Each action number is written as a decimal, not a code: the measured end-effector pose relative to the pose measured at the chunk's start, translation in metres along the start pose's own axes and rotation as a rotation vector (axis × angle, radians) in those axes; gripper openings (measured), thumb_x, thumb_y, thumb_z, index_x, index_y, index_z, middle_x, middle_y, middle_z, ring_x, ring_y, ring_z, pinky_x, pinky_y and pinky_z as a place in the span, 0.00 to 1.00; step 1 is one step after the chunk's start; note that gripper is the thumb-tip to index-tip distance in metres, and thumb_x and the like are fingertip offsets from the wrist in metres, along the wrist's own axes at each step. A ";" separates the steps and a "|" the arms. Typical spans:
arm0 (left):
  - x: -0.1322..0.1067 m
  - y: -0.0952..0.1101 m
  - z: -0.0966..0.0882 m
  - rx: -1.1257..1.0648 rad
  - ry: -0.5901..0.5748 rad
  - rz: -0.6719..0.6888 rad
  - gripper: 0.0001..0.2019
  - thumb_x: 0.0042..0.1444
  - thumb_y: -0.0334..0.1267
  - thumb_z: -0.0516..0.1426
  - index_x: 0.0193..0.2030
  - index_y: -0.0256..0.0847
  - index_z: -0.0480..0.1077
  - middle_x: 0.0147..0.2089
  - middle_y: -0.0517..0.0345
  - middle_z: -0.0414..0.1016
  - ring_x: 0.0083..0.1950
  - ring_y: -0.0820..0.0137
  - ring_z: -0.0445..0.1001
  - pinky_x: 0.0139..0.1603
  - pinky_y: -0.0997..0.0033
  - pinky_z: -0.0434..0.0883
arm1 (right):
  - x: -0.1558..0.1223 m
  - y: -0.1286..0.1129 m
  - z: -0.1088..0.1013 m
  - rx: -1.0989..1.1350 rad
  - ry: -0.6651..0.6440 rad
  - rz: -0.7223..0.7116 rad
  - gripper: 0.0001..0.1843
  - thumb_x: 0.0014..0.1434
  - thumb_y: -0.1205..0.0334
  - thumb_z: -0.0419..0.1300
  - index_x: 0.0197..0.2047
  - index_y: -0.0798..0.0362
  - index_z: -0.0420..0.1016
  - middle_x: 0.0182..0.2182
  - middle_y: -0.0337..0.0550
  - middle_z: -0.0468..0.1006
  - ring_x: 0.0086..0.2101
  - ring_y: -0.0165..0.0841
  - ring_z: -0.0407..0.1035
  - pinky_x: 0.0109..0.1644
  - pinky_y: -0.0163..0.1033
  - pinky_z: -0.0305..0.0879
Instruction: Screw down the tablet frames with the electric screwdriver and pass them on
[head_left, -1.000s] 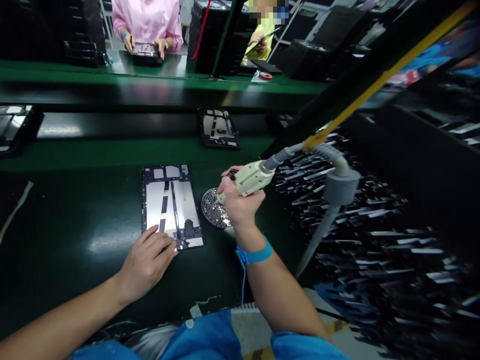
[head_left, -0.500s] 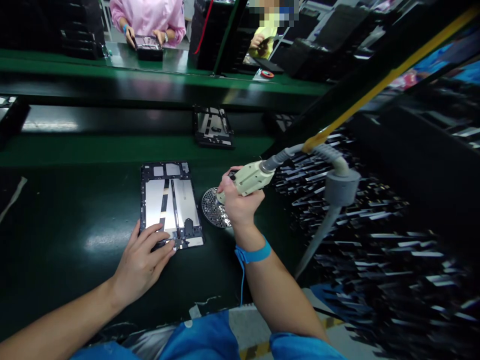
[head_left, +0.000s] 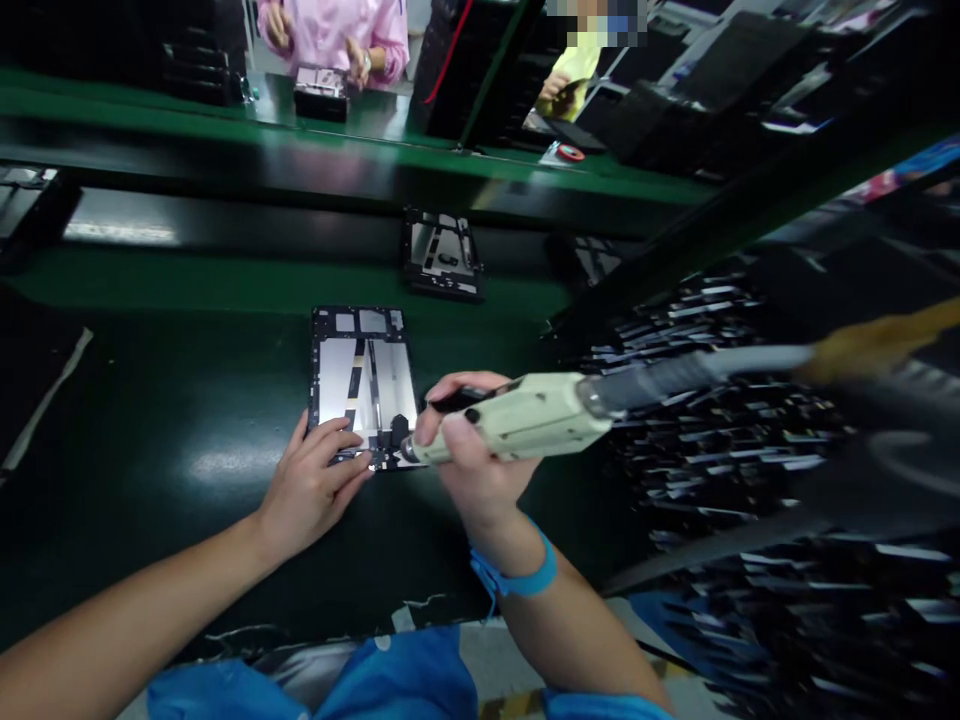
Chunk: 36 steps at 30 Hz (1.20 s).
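Observation:
A tablet housing (head_left: 386,375), its back off and silver inner plates showing, lies on the dark green bench in front of me. My left hand (head_left: 315,485) rests on its lower left corner, fingers stretched out over the frame and the thumb along the side edge. In my right hand (head_left: 480,450) is a pale electric screwdriver (head_left: 544,415), gripped with the fingers wrapped round it. Its tip meets the lower right part of the housing, beside a small black piece. A blue wrist strap (head_left: 529,575) circles my right wrist. The round perforated dish is hidden from view.
Another opened tablet housing (head_left: 444,255) lies beyond, with one more (head_left: 596,258) farther right. Stacked dark parts (head_left: 720,420) fill the right side. The screwdriver's grey cable (head_left: 750,362) runs right. Across the bench, a person in a pink top (head_left: 337,35) is near a tablet stack (head_left: 321,92).
My right hand has brought the screwdriver from the perforated dish leftward onto the tablet housing. My left hand stays on its corner. The view has shifted, and the person opposite has let go of the stack.

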<state>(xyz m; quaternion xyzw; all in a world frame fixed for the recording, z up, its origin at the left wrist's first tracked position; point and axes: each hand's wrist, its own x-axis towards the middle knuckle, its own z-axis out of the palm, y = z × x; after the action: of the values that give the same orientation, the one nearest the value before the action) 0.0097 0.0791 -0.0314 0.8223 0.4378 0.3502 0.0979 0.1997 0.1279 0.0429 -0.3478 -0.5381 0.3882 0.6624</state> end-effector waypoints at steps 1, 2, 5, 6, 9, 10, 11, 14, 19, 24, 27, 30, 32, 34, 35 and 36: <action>0.000 0.000 0.000 -0.002 0.006 -0.004 0.07 0.68 0.33 0.60 0.49 0.44 0.79 0.52 0.52 0.81 0.63 0.55 0.74 0.69 0.35 0.63 | -0.007 0.000 0.003 0.011 -0.057 0.010 0.13 0.61 0.60 0.67 0.49 0.47 0.74 0.39 0.39 0.77 0.25 0.28 0.73 0.27 0.37 0.72; 0.000 0.001 0.000 -0.003 0.012 -0.007 0.07 0.68 0.33 0.60 0.49 0.44 0.78 0.52 0.53 0.81 0.63 0.55 0.74 0.69 0.35 0.63 | -0.012 0.001 0.006 0.016 -0.101 0.014 0.14 0.61 0.61 0.67 0.50 0.46 0.74 0.40 0.40 0.77 0.26 0.29 0.73 0.28 0.37 0.73; 0.000 0.001 0.000 0.001 0.021 -0.011 0.07 0.67 0.33 0.61 0.49 0.44 0.79 0.51 0.53 0.81 0.63 0.54 0.74 0.68 0.35 0.63 | -0.019 0.006 0.009 0.012 -0.168 0.010 0.16 0.61 0.63 0.67 0.52 0.45 0.74 0.42 0.41 0.77 0.30 0.30 0.75 0.31 0.38 0.75; 0.000 0.002 0.000 0.004 0.017 -0.010 0.07 0.67 0.32 0.61 0.49 0.45 0.79 0.51 0.53 0.81 0.63 0.54 0.74 0.68 0.35 0.63 | -0.020 0.008 0.010 0.008 -0.173 0.012 0.15 0.61 0.63 0.67 0.52 0.45 0.74 0.41 0.41 0.77 0.31 0.31 0.75 0.32 0.39 0.75; 0.001 0.003 -0.001 0.004 0.005 -0.010 0.07 0.67 0.32 0.60 0.49 0.44 0.79 0.52 0.53 0.81 0.63 0.55 0.74 0.69 0.36 0.63 | -0.019 0.010 0.011 -0.003 -0.169 0.018 0.15 0.61 0.64 0.67 0.51 0.46 0.74 0.40 0.41 0.77 0.31 0.32 0.75 0.32 0.39 0.75; 0.002 0.003 -0.001 0.002 0.004 -0.010 0.07 0.67 0.32 0.60 0.49 0.44 0.79 0.52 0.53 0.81 0.63 0.55 0.74 0.69 0.36 0.63 | -0.019 0.010 0.012 -0.005 -0.167 0.021 0.15 0.61 0.65 0.67 0.51 0.47 0.73 0.39 0.40 0.77 0.31 0.31 0.75 0.32 0.39 0.75; 0.002 0.003 -0.002 0.001 0.004 -0.011 0.07 0.68 0.32 0.60 0.48 0.44 0.79 0.52 0.52 0.81 0.63 0.55 0.74 0.69 0.36 0.63 | -0.019 0.010 0.012 -0.008 -0.168 0.023 0.15 0.61 0.65 0.67 0.51 0.47 0.73 0.39 0.40 0.77 0.30 0.30 0.75 0.31 0.38 0.75; 0.001 0.003 -0.003 -0.001 -0.008 -0.012 0.08 0.68 0.32 0.59 0.48 0.44 0.79 0.53 0.51 0.80 0.64 0.55 0.74 0.70 0.36 0.63 | -0.020 0.008 0.014 -0.022 -0.192 0.013 0.14 0.60 0.65 0.67 0.49 0.48 0.73 0.37 0.39 0.76 0.28 0.29 0.73 0.31 0.37 0.75; -0.002 0.002 -0.003 0.004 -0.008 -0.009 0.08 0.68 0.31 0.58 0.49 0.42 0.79 0.53 0.47 0.79 0.63 0.52 0.74 0.68 0.33 0.64 | -0.021 0.003 0.019 -0.042 -0.221 -0.048 0.14 0.60 0.64 0.65 0.48 0.45 0.72 0.33 0.36 0.77 0.30 0.30 0.73 0.33 0.36 0.76; -0.002 0.001 -0.003 -0.007 -0.007 0.007 0.08 0.68 0.30 0.58 0.49 0.42 0.79 0.52 0.49 0.80 0.63 0.52 0.74 0.67 0.32 0.64 | -0.014 0.002 0.010 -0.082 -0.205 -0.084 0.15 0.59 0.62 0.67 0.50 0.46 0.74 0.39 0.40 0.78 0.31 0.31 0.75 0.36 0.41 0.78; -0.002 0.001 -0.003 0.003 -0.021 -0.009 0.08 0.68 0.31 0.59 0.49 0.43 0.79 0.52 0.51 0.80 0.63 0.53 0.74 0.68 0.31 0.63 | 0.005 0.006 -0.009 -0.110 0.010 -0.115 0.10 0.62 0.62 0.65 0.48 0.47 0.74 0.38 0.39 0.78 0.23 0.27 0.72 0.28 0.37 0.73; -0.003 0.000 -0.002 0.009 -0.017 -0.008 0.08 0.68 0.31 0.60 0.48 0.43 0.80 0.52 0.51 0.80 0.63 0.53 0.74 0.69 0.31 0.63 | 0.028 0.018 -0.031 -0.206 0.239 -0.170 0.08 0.62 0.63 0.65 0.44 0.48 0.74 0.34 0.35 0.76 0.20 0.25 0.70 0.25 0.35 0.70; -0.004 0.000 -0.001 0.011 -0.017 -0.005 0.07 0.67 0.32 0.60 0.48 0.42 0.80 0.52 0.51 0.80 0.63 0.53 0.74 0.69 0.31 0.63 | 0.039 0.028 -0.042 -0.264 0.300 -0.160 0.08 0.60 0.62 0.66 0.43 0.50 0.74 0.32 0.35 0.76 0.20 0.25 0.70 0.24 0.35 0.70; -0.004 -0.001 -0.002 0.014 -0.017 -0.007 0.08 0.67 0.32 0.60 0.49 0.43 0.80 0.52 0.51 0.80 0.63 0.53 0.75 0.69 0.32 0.63 | 0.042 0.037 -0.048 -0.298 0.319 -0.122 0.10 0.59 0.59 0.67 0.43 0.51 0.74 0.32 0.36 0.77 0.20 0.26 0.70 0.24 0.35 0.71; -0.004 -0.001 -0.002 0.017 -0.018 -0.008 0.08 0.67 0.32 0.60 0.49 0.43 0.80 0.52 0.51 0.80 0.63 0.53 0.75 0.69 0.32 0.63 | 0.042 0.040 -0.050 -0.311 0.322 -0.104 0.12 0.58 0.58 0.68 0.43 0.51 0.74 0.32 0.36 0.78 0.20 0.26 0.70 0.24 0.35 0.71; -0.004 -0.001 -0.002 0.018 -0.020 -0.008 0.08 0.68 0.32 0.60 0.49 0.43 0.80 0.53 0.51 0.80 0.63 0.53 0.75 0.69 0.32 0.64 | 0.042 0.042 -0.051 -0.323 0.322 -0.089 0.12 0.58 0.57 0.68 0.43 0.51 0.74 0.32 0.37 0.78 0.20 0.26 0.70 0.25 0.36 0.72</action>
<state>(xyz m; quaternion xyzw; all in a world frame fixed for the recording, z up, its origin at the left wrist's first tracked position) 0.0060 0.0757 -0.0322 0.8249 0.4431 0.3377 0.0960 0.2489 0.1819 0.0157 -0.4828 -0.4955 0.2071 0.6918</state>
